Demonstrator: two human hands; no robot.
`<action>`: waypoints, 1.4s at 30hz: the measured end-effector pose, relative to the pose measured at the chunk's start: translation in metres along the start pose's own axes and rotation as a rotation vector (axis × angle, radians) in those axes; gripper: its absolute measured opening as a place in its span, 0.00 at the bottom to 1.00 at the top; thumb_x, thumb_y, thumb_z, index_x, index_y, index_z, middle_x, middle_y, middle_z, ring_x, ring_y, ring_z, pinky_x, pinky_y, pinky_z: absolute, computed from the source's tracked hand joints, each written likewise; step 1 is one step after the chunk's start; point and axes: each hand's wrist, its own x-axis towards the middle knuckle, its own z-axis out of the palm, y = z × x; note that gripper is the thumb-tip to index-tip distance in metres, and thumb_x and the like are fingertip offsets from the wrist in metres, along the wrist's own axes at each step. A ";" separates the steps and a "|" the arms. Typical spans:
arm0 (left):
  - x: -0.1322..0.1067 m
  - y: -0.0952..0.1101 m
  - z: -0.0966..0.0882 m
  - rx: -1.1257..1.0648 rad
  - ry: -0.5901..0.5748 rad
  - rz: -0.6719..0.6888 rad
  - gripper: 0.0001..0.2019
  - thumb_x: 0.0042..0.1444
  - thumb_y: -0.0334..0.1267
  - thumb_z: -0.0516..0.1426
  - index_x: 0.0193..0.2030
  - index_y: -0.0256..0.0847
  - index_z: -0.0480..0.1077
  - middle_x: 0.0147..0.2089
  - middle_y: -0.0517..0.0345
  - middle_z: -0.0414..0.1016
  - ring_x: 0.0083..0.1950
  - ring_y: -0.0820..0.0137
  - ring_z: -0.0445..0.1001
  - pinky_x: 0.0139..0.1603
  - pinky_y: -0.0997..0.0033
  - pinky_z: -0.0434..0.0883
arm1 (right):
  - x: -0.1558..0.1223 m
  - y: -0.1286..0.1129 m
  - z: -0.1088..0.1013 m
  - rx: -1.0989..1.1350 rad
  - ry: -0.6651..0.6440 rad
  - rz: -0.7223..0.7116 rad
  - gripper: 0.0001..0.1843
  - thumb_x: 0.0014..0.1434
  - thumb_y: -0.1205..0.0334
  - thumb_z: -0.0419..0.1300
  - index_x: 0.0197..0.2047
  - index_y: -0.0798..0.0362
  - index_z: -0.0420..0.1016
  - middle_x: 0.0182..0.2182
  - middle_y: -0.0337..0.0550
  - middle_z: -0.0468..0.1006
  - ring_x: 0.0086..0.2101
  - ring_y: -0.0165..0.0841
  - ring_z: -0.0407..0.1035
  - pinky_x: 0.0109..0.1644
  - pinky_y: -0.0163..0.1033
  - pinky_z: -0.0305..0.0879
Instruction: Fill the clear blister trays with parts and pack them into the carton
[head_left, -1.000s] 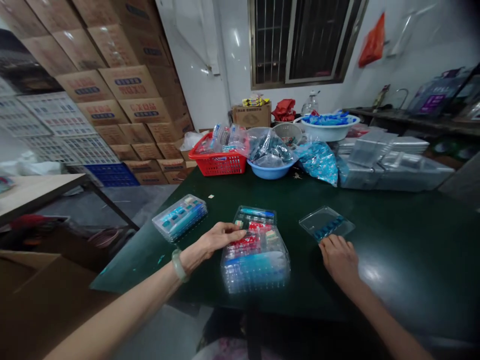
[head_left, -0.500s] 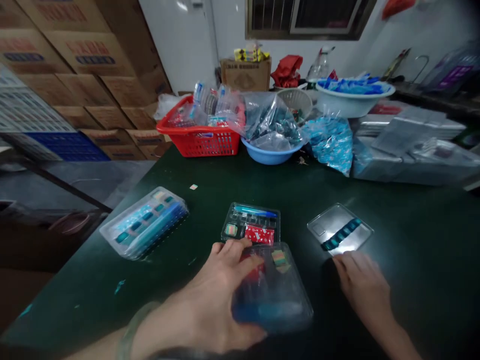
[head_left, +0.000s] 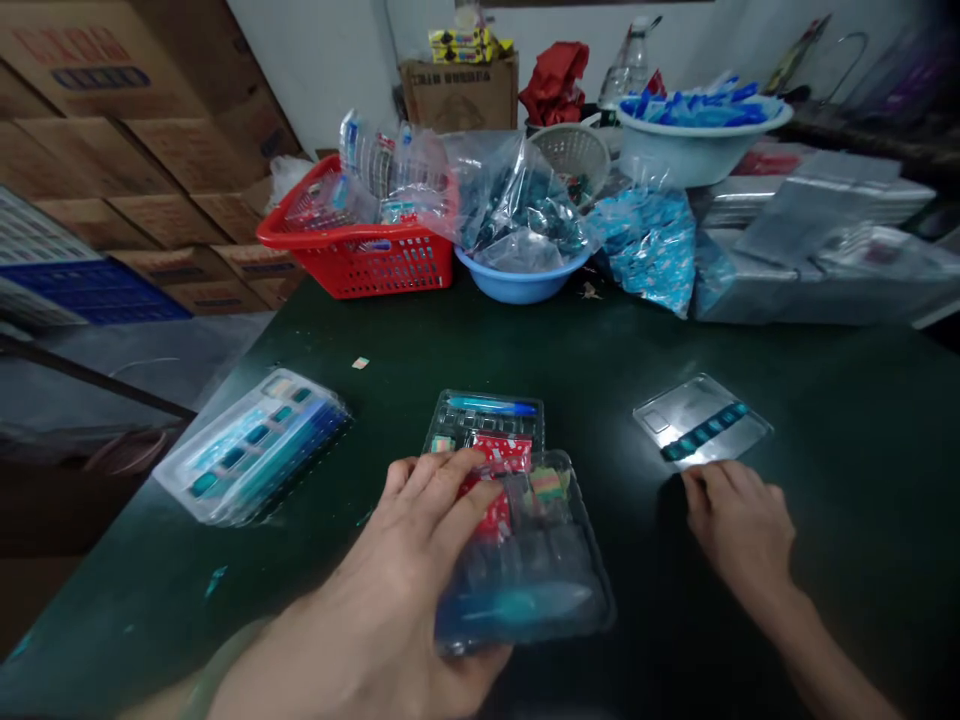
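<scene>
My left hand [head_left: 420, 540] is closed around a filled clear plastic tray [head_left: 555, 565], possibly several stacked. It is tilted, with a blue pen, a red patterned packet and a striped pastel piece showing. Behind it on the table lies a similar tray [head_left: 495, 420] with a blue pen [head_left: 491, 405] and a red packet [head_left: 502, 450]; the held tray covers its near part. At the right, my right hand [head_left: 739, 525] has its fingers pinched at the near edge of a flat clear tray [head_left: 675, 405] holding a strip of teal pieces [head_left: 705, 432]. Its thumb is mostly hidden.
A stack of filled trays [head_left: 251, 445] lies at the left. Along the back stand a red basket [head_left: 375, 265], a blue basin [head_left: 521, 285], a bag of light-blue packets [head_left: 649, 250] and bagged trays [head_left: 817, 285]. A small striped piece [head_left: 361, 363] lies on the dark green table.
The view has shifted slightly. My right hand and the teal-strip tray have moved a little to the right. My left hand still holds its tray, whose contents now show more clearly.
</scene>
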 end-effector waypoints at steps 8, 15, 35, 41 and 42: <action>0.030 0.032 -0.023 0.096 0.122 0.097 0.37 0.39 0.48 0.61 0.57 0.40 0.58 0.59 0.40 0.59 0.58 0.47 0.58 0.58 0.44 0.52 | 0.001 0.069 0.000 -0.020 0.098 0.072 0.13 0.59 0.59 0.48 0.27 0.53 0.67 0.27 0.47 0.68 0.32 0.39 0.62 0.34 0.43 0.50; 0.071 0.083 -0.004 0.019 0.049 0.224 0.34 0.39 0.46 0.61 0.54 0.37 0.61 0.59 0.40 0.58 0.56 0.51 0.59 0.55 0.45 0.55 | -0.010 0.046 -0.053 0.538 0.167 0.339 0.19 0.60 0.54 0.48 0.48 0.56 0.69 0.45 0.58 0.68 0.42 0.46 0.64 0.40 0.48 0.56; 0.075 0.153 0.119 0.095 0.014 0.143 0.29 0.35 0.51 0.58 0.43 0.33 0.70 0.53 0.35 0.62 0.50 0.47 0.61 0.49 0.47 0.58 | -0.054 0.040 -0.074 1.710 -0.276 0.779 0.18 0.48 0.48 0.62 0.38 0.53 0.76 0.33 0.44 0.78 0.30 0.34 0.71 0.30 0.37 0.66; 0.082 0.141 0.148 0.233 -0.119 0.103 0.34 0.39 0.60 0.56 0.43 0.28 0.70 0.50 0.33 0.66 0.49 0.47 0.63 0.50 0.47 0.59 | -0.057 0.048 -0.035 0.920 -0.107 0.450 0.21 0.47 0.45 0.56 0.36 0.53 0.74 0.34 0.48 0.78 0.34 0.42 0.72 0.37 0.44 0.68; 0.079 0.141 0.145 0.247 -0.121 0.109 0.35 0.41 0.59 0.55 0.46 0.26 0.68 0.52 0.31 0.64 0.52 0.44 0.62 0.52 0.45 0.57 | -0.056 0.048 -0.030 0.870 -0.102 0.405 0.22 0.47 0.45 0.55 0.37 0.54 0.73 0.34 0.49 0.78 0.33 0.41 0.72 0.35 0.44 0.69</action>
